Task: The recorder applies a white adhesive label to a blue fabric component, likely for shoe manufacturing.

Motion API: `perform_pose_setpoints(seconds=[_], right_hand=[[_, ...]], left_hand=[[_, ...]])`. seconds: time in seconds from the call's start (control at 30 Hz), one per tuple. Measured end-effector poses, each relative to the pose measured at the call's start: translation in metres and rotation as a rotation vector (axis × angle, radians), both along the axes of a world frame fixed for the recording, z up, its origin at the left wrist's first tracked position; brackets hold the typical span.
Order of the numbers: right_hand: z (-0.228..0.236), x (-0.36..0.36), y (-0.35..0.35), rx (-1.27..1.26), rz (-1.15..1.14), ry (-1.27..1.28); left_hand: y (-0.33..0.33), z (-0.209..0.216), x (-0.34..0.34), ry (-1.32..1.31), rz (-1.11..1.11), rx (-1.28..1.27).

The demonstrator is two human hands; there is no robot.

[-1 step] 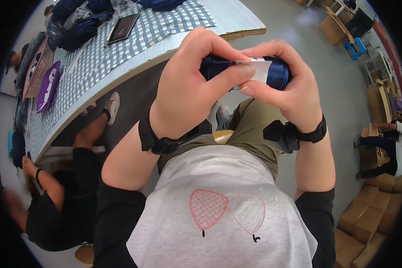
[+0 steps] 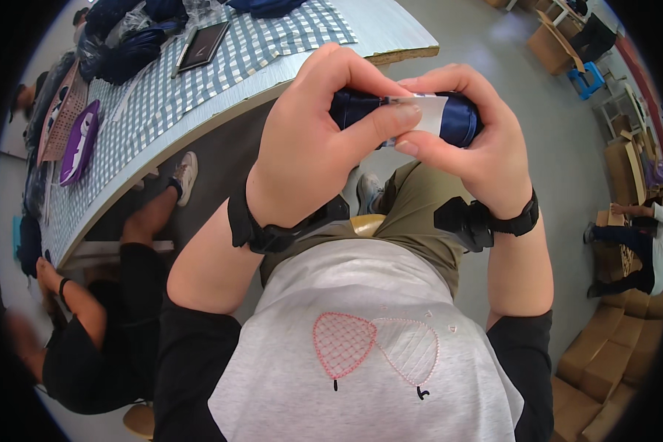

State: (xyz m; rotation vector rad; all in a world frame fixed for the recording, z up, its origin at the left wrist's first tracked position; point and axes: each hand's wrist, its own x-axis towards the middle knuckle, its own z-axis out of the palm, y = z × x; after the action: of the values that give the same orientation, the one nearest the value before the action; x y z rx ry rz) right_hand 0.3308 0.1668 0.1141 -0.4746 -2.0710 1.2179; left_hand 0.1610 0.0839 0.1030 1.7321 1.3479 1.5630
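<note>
Both of my hands are raised in front of me, holding a rolled navy bundle point(image 2: 460, 121) that looks like shiny fabric. A white paper label point(image 2: 432, 114) wraps around its middle. My left hand point(image 2: 302, 144) is closed round the left end, its thumb pressed on the label's edge. At the other end, my right hand point(image 2: 490, 158) curls its fingers over the top, with the thumb against the lower side of the label. The bundle's underside and some fingertips are hidden. A black strap with a dark device sits on each wrist.
To the left stands a table point(image 2: 412, 33) with a checked cloth point(image 2: 247, 62), bearing a dark flat tablet-like thing point(image 2: 201, 48), navy bundles in plastic point(image 2: 129, 55), a pink basket point(image 2: 60, 110) and a purple case point(image 2: 79, 144). A co-worker point(image 2: 88, 353) sits left. Cardboard boxes point(image 2: 604, 346) and a blue stool point(image 2: 586, 79) are right.
The white label lies flatter on the bundle, its raised edge pressed down. My hands have hardly shifted.
</note>
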Motion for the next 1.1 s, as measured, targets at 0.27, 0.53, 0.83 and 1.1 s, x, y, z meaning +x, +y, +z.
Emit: perform_pose_setpoints(seconds=[0.27,0.53,0.83,1.1], right_hand=[[-0.002,0.001,0.001,0.16,-0.01,0.009],[0.0,0.006,0.001,0.35,-0.064,0.013],[0.004,0.009,0.003,0.525,-0.094,0.059],[0.005,0.008,0.0,0.572,-0.134,0.051]], left_hand=[[0.0,0.001,0.001,-0.013,-0.015,-0.011],[0.0,0.0,-0.01,0.161,-0.119,0.188],[-0.008,0.011,0.005,0.588,0.112,0.411],[-0.015,0.004,0.015,0.743,0.346,0.45]])
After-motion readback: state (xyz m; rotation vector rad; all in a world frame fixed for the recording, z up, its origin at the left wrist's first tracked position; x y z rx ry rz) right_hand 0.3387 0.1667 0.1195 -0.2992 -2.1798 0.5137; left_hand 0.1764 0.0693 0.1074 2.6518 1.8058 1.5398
